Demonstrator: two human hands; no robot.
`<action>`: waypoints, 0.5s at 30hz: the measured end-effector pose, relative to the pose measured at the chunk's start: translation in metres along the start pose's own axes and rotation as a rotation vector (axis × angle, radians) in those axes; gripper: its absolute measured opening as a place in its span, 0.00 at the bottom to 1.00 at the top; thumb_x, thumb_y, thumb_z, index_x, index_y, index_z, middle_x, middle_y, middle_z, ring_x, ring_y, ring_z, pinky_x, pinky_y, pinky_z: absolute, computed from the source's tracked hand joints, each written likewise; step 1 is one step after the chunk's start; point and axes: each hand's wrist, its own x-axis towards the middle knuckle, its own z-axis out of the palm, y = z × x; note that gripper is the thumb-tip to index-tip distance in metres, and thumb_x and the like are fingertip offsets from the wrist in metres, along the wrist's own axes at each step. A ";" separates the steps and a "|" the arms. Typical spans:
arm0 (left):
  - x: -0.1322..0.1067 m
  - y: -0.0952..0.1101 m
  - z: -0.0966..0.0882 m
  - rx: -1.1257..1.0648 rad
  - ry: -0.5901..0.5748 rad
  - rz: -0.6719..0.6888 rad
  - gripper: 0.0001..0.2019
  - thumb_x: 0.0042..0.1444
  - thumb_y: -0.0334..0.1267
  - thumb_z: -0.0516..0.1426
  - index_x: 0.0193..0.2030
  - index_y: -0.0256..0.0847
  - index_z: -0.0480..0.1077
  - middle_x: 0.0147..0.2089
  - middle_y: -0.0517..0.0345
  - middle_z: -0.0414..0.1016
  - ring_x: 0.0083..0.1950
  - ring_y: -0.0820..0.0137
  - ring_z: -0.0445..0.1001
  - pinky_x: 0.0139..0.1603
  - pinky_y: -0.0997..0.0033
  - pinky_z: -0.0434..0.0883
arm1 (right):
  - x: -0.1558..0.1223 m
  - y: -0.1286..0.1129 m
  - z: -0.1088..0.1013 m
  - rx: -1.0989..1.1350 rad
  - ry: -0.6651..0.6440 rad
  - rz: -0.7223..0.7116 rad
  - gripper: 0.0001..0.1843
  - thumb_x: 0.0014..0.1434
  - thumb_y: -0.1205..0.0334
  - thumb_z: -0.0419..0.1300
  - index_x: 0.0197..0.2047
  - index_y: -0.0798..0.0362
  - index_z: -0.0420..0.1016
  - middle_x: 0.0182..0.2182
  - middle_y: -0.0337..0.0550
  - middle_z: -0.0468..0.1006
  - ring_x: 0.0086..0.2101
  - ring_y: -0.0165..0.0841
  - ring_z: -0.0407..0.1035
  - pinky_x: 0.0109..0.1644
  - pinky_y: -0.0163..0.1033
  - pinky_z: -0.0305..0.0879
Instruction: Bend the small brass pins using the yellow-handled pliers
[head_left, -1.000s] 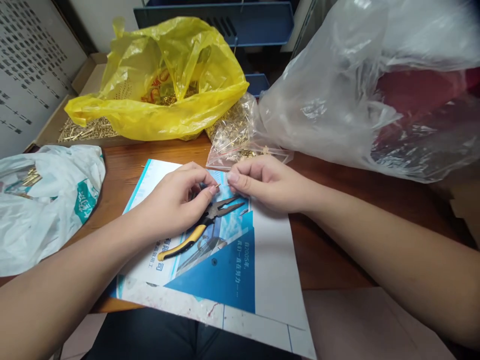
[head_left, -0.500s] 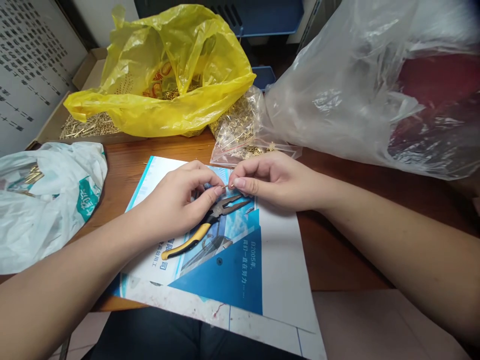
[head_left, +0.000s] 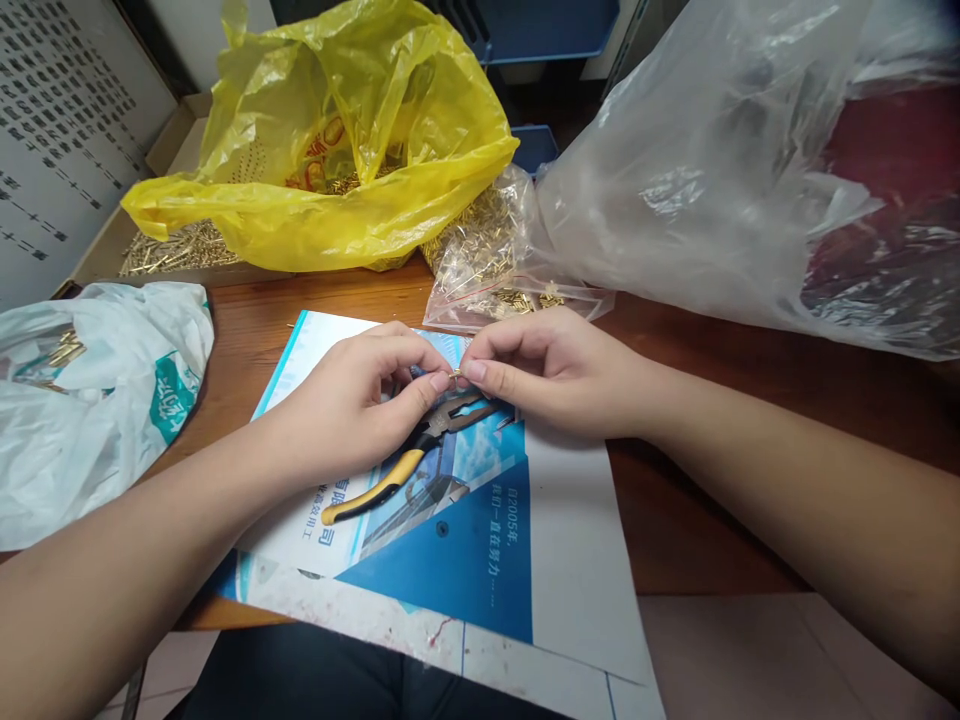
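Observation:
My left hand [head_left: 375, 395] pinches a small gold-coloured metal piece [head_left: 454, 374] between thumb and forefinger. Opposite it, my right hand [head_left: 555, 370] is closed in a pinch at the other end of this piece, the fingertips almost meeting. Whether one or two small parts are between them is too small to tell. Right below the hands, pliers [head_left: 405, 465] with yellow and black handles lie on a blue and white printed folder [head_left: 480, 570]. Part of their jaws is hidden under the right fingers.
A yellow plastic bag [head_left: 337, 225] with gold metal pieces stands at the back, beside a cardboard box [head_left: 97, 250] of similar pieces. Behind the hands lies a clear zip bag [head_left: 480, 255] of small parts. A white bag [head_left: 90, 420] is at left, a large translucent bag [head_left: 675, 200] at right.
My fingertips have come closer together; the gap between the gold pieces held in each hand has closed. The view has shifted slightly.

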 end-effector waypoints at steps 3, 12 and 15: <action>0.001 0.001 -0.001 -0.070 -0.019 -0.048 0.09 0.62 0.37 0.56 0.32 0.39 0.74 0.34 0.56 0.75 0.35 0.69 0.71 0.36 0.67 0.67 | 0.000 0.000 0.000 -0.007 -0.011 -0.023 0.09 0.61 0.62 0.59 0.31 0.57 0.73 0.26 0.40 0.73 0.27 0.27 0.64 0.29 0.33 0.60; 0.001 -0.002 -0.003 -0.118 -0.047 -0.088 0.09 0.63 0.39 0.56 0.35 0.40 0.76 0.37 0.56 0.78 0.38 0.67 0.74 0.38 0.67 0.70 | -0.001 -0.003 -0.003 0.017 -0.026 -0.033 0.09 0.62 0.62 0.58 0.33 0.58 0.74 0.28 0.42 0.75 0.28 0.27 0.66 0.30 0.32 0.62; 0.000 -0.002 -0.003 -0.085 -0.046 -0.073 0.09 0.63 0.38 0.56 0.35 0.40 0.77 0.37 0.56 0.79 0.39 0.67 0.75 0.39 0.67 0.70 | -0.001 -0.003 -0.003 0.019 -0.025 -0.021 0.09 0.61 0.62 0.58 0.32 0.58 0.74 0.27 0.42 0.75 0.27 0.27 0.65 0.29 0.32 0.62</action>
